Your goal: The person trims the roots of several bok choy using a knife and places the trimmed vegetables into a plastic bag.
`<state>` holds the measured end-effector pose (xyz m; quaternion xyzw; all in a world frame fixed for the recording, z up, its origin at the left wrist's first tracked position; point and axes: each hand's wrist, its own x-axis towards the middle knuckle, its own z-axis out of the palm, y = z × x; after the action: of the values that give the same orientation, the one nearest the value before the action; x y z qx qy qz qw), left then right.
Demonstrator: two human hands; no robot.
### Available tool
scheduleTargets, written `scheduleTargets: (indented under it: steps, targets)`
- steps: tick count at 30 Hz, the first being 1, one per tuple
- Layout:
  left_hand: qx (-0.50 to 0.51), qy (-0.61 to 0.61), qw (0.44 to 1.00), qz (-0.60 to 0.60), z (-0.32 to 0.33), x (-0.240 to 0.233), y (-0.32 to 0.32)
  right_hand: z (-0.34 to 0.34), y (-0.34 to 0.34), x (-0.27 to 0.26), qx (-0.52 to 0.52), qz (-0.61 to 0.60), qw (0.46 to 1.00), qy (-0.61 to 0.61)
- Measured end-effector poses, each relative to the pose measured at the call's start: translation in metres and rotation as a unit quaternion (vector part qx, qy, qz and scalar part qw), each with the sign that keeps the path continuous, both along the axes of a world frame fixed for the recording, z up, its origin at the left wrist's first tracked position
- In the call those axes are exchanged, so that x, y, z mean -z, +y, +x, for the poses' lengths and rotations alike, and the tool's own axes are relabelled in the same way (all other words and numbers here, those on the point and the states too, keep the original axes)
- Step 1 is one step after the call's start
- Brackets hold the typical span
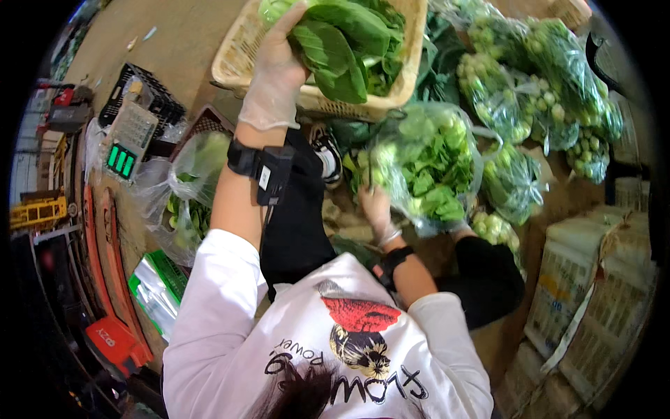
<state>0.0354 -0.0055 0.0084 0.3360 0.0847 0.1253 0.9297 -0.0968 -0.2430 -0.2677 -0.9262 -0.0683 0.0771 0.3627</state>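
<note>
My left hand (277,68), in a translucent glove, grips a head of leafy greens (340,52) with broad leaves and a pale stalk end. It is over a cream plastic crate (230,65) holding more greens. Lower and to the right, my right hand (376,205), also gloved, is closed around a thin dark tool (371,170), perhaps a knife; its detail is too small to tell. Beside that hand stands an open clear plastic bag (473,157) with leafy greens (432,178) inside.
Filled, tied bags of greens (502,105) lie at the upper right. White foam boxes (570,272) stand at right. On the left are a digital scale (128,136), a black crate (157,99), another bag of greens (183,204) and a red pallet jack (112,340).
</note>
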Motion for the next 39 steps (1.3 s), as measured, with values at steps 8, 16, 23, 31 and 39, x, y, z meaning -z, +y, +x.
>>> scheduleTargets:
  steps: [8, 16, 23, 31, 39]
  targets:
    - [-0.127, -0.034, 0.988, -0.078, -0.023, -0.021, 0.032, -0.013, 0.002, 0.023, -0.111, -0.191, 0.956, 0.194]
    - [-0.193, -0.011, 0.979, -0.062, -0.014, -0.002, 0.041, -0.008, 0.025, 0.032, -0.008, -0.200, 0.946, 0.255]
    - [-0.184, 0.027, 0.982, -0.040, -0.001, -0.002, 0.035, 0.005, -0.017, -0.001, -0.199, -0.178, 0.958, 0.106]
    - [-0.195, -0.063, 0.977, 0.052, -0.024, -0.011, 0.034, 0.086, 0.035, -0.221, -0.064, 0.276, 0.959, 0.018]
    - [-0.187, -0.169, 0.955, 0.153, -0.137, -0.051, -0.009, 0.175, 0.102, -0.329, -0.107, 0.227, 0.967, -0.050]
